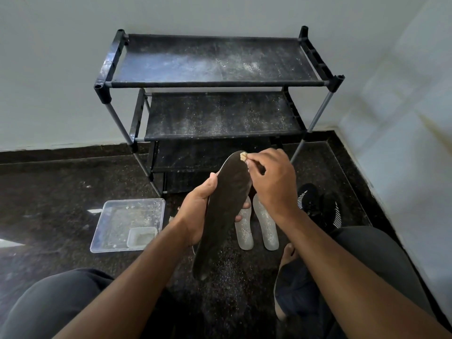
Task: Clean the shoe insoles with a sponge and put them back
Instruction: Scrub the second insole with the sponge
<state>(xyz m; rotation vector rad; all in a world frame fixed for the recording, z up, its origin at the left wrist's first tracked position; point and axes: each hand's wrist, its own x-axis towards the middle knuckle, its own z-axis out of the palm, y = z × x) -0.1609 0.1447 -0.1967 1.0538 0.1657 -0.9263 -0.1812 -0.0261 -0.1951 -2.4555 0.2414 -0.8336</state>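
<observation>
Now the left hand (195, 211) holds the dark insole (225, 209) up over the floor (61, 187) while the right hand (271, 179) pinches a small sponge (243, 156) at its tip, so rub gently and hold it steady.

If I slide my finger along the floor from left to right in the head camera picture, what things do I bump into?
Clear plastic tray → dark insole in the left hand → two pale insoles → black shoes.
</observation>
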